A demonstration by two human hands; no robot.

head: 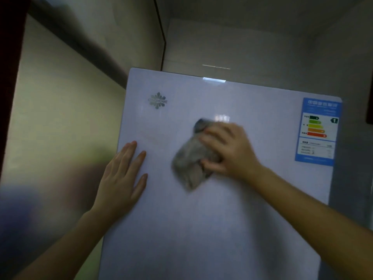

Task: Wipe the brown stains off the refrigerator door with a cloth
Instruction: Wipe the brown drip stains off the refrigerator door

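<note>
A white refrigerator door (212,219) fills the middle of the view. My right hand (228,150) presses a crumpled grey cloth (189,164) flat against the door's upper middle; the hand and cloth are blurred. My left hand (123,176) lies flat on the door near its left edge, fingers together and pointing up, holding nothing. Faint brownish smears (153,138) show on the door just above my left fingertips, left of the cloth.
A silver snowflake logo (158,101) sits at the door's upper left. A blue energy label (317,131) is stuck at its upper right. A pale wall (60,118) lies to the left and a grey wall (351,178) to the right.
</note>
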